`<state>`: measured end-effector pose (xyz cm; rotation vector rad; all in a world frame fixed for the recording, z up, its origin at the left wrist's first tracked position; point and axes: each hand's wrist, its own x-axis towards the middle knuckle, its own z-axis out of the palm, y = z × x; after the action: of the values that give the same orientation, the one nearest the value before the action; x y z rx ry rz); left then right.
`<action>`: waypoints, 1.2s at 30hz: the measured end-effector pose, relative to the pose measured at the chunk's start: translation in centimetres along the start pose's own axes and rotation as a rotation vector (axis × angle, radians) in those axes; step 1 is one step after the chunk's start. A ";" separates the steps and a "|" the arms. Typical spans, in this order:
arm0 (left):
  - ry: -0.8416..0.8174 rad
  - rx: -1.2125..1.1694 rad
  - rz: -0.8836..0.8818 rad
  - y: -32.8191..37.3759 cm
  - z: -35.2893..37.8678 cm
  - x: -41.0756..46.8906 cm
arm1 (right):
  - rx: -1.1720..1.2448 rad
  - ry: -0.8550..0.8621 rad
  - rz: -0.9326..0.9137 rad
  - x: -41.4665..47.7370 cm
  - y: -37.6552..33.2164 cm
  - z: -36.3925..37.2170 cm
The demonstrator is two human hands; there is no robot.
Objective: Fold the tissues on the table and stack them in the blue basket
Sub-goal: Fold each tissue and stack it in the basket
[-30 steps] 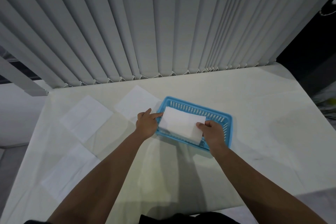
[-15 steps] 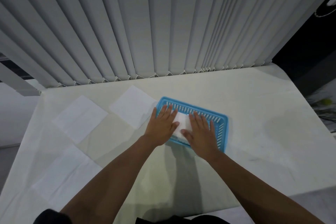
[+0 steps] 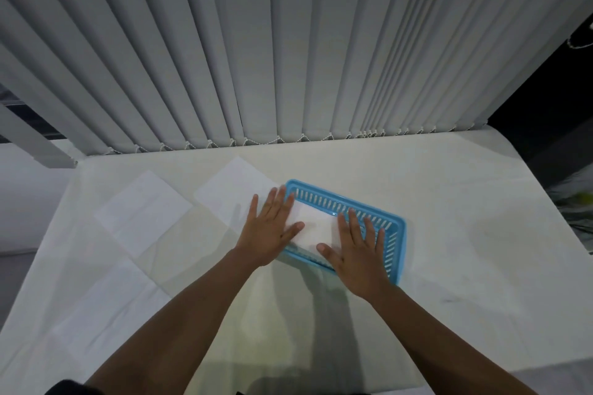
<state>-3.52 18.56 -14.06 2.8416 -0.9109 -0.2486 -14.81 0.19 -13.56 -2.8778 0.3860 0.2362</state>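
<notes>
While the fingers [image 3: 278, 204] on both hands are spread straight and gripping nothing, the left hand [image 3: 269, 231] and right hand [image 3: 356, 250] press flat on the folded tissue [image 3: 316, 229] inside the blue basket [image 3: 401, 234]. Three unfolded tissues [image 3: 144, 212] lie on the worktop [image 3: 449, 202] to its left, with vertical blinds [image 3: 288, 42] behind.

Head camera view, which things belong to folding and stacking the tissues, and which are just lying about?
Part of the job:
blue basket
folded tissue in it, under the flat left hand and right hand
far tissue, left tissue and near tissue, all unfolded, left of the basket

Just there:
window blinds at the back
grey beam at far left
</notes>
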 end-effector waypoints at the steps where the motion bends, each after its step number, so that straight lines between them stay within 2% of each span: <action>1: 0.044 -0.041 -0.059 -0.7 -0.3 -0.2 | 0.018 0.021 -0.012 0.3 -0.3 -0.6; 4: 0.097 -0.156 -0.262 -3.4 -0.8 -0.6 | 0.095 0.033 -0.052 3.0 -2.0 -2.4; 7: 0.068 -0.180 -0.408 -6.1 -1.4 -0.9 | 0.107 0.044 -0.107 6.8 -4.5 -3.6; 12: 0.027 -0.167 -0.533 -10.5 -2.2 -0.8 | 0.042 -0.121 -0.198 13.3 -9.9 -4.4; 15: -0.035 -0.188 -0.560 -12.8 -2.8 0.0 | -0.049 -0.193 -0.255 17.0 -12.9 -4.0; 22: -0.056 -0.187 -0.594 -15.5 -3.0 3.1 | -0.184 -0.309 -0.389 23.1 -18.6 -1.2; 27: -0.080 -0.171 -0.600 -15.7 -2.5 4.6 | -0.099 -0.299 -0.350 24.5 -20.5 0.9; 32: -0.101 -0.456 -0.650 -16.7 -3.2 5.6 | 0.173 -0.371 -0.245 26.2 -20.4 0.7; 34: -0.104 -0.390 -0.602 -17.0 -3.6 5.6 | 0.220 -0.370 -0.220 26.7 -19.9 0.1; 36: -0.103 -0.206 -0.503 -17.0 -4.2 5.6 | 0.199 -0.311 -0.253 26.9 -19.3 -0.5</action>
<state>11.44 29.34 -13.82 2.8286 -0.1511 -0.5130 16.18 11.74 -14.26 -2.6020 -0.0123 0.5552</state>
